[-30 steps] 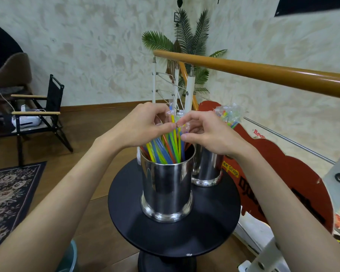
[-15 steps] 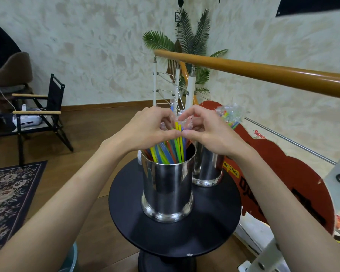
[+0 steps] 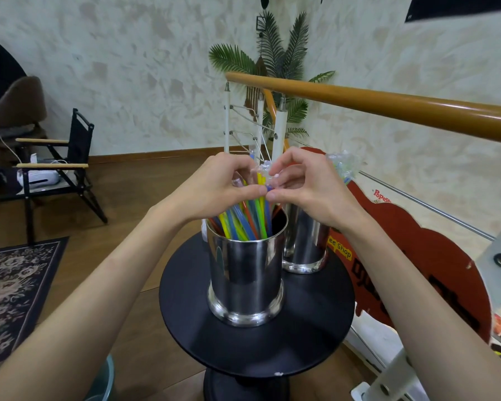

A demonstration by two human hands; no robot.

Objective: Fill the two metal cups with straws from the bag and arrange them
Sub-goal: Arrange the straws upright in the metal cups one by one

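Soft, even indoor light falls on my hands (image 3: 261, 183) with no hard shadows. Just below my fingers, the metal cup (image 3: 245, 273) mirrors pale streaks of glare. Beyond my fingers the handrail (image 3: 388, 107) bows from wide-angle distortion. My fingertips look slightly smeared.

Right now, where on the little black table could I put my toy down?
The black round table has bare room on its left side, beside the near metal cup, and along its front edge below that cup. The back right is crowded: the far metal cup stands there, close behind the near one. Both hands, left hand and right hand, fill the space above the straws.
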